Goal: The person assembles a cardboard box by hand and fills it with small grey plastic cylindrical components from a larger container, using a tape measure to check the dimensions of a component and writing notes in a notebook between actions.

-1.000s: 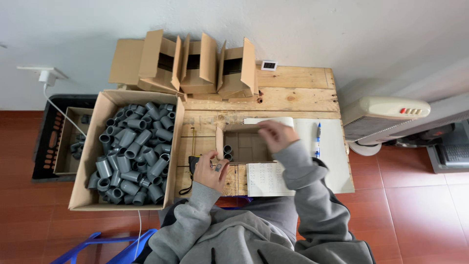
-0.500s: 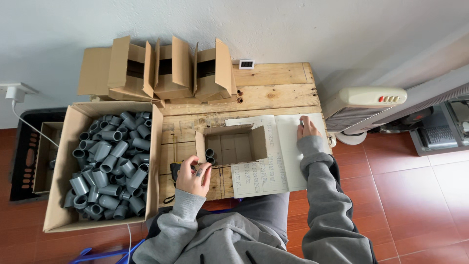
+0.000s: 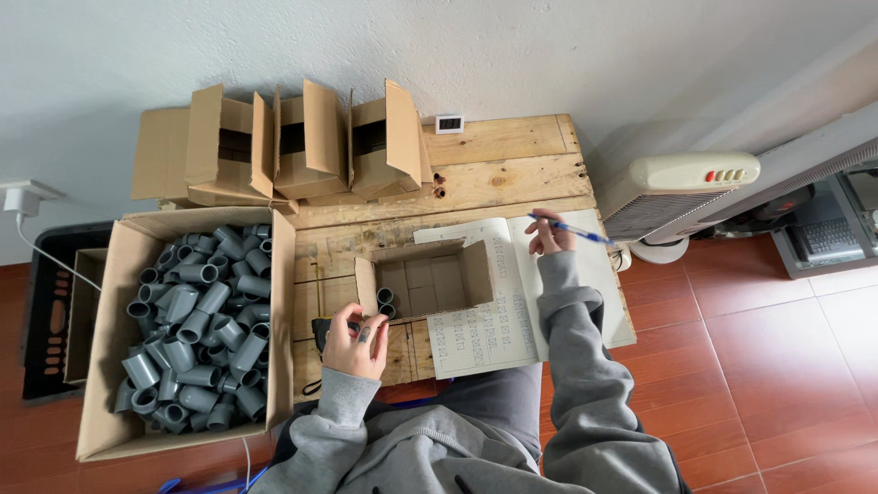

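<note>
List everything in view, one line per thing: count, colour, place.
Pipe fittings: many, grey, in the large carton left of the table.
Large carton: one, brown, on the floor at left.
Small box: one, brown, open on the table, a few grey fittings inside.
Folded cartons: three, brown, standing at the table's back.
Open notebook: one, white, right of the small box.
Wooden table: one, pale.
Heater: one, cream, right.
Crate: one, black, far left.
Left hand: on a dark object at the table's front.
Right hand: holds blue pen over the notebook.
</note>
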